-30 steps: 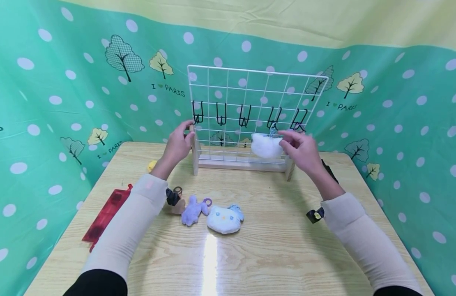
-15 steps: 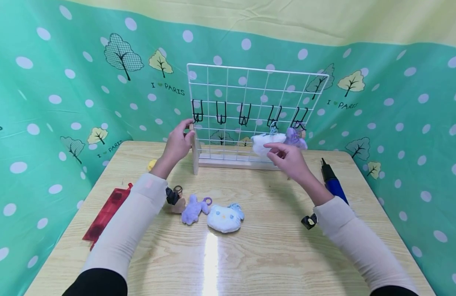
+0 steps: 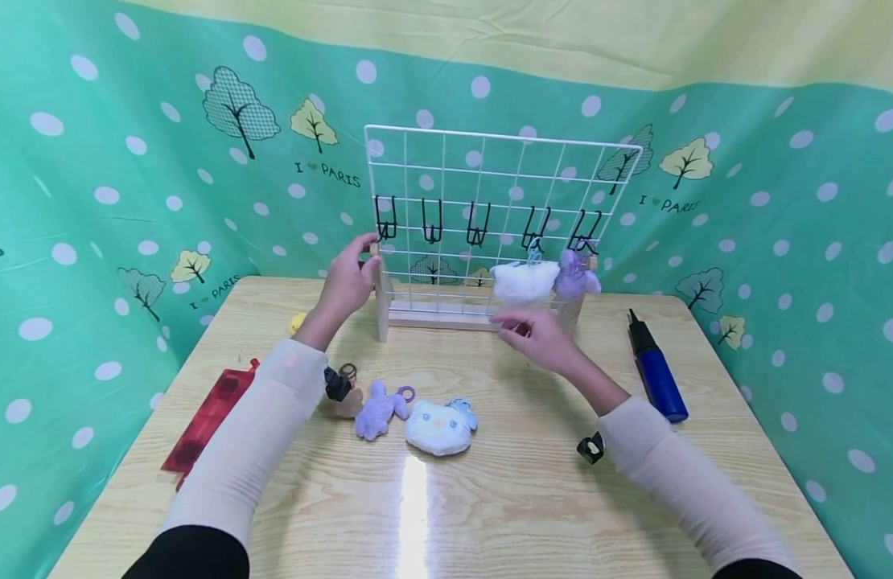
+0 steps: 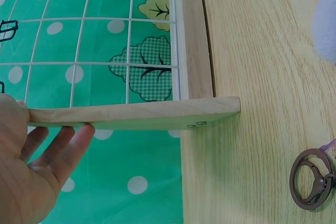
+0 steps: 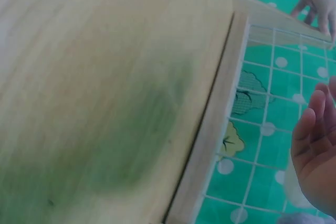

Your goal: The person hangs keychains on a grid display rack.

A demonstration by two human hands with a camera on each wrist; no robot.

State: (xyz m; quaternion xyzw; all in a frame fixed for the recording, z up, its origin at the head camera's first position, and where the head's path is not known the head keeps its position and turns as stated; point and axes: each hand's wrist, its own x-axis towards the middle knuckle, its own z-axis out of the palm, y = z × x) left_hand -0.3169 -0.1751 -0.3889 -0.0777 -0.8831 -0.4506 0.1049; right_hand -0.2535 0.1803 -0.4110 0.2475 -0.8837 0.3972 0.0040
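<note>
White plush charm hangs by its blue loop from the 4th black hook from L on the white wire grid rack; plain side out, no face seen. Est.: v. light, soft, squashy, not fragile, not slippery; would swing/twist if nudged. Best hold prob. the loop, close to hook; body OK too but compresses, so less control of loop. R grip just below it, fingers loosely bent, holding nothing; contact w/ plush can't be told. L grip pinches top of rack's L wooden upright, thumb & fingers either side. Rack prob. light but stiff, thin wire may flex; wood looks the right place to steady it. Next hook R: purple plush charm, same feel expected. Nearer, on bench: loose purple plush beside white plush w/ blue eyes. Far R: blue hand pump, hard plastic by look. Far L: flat red item, partly hidden.
</note>
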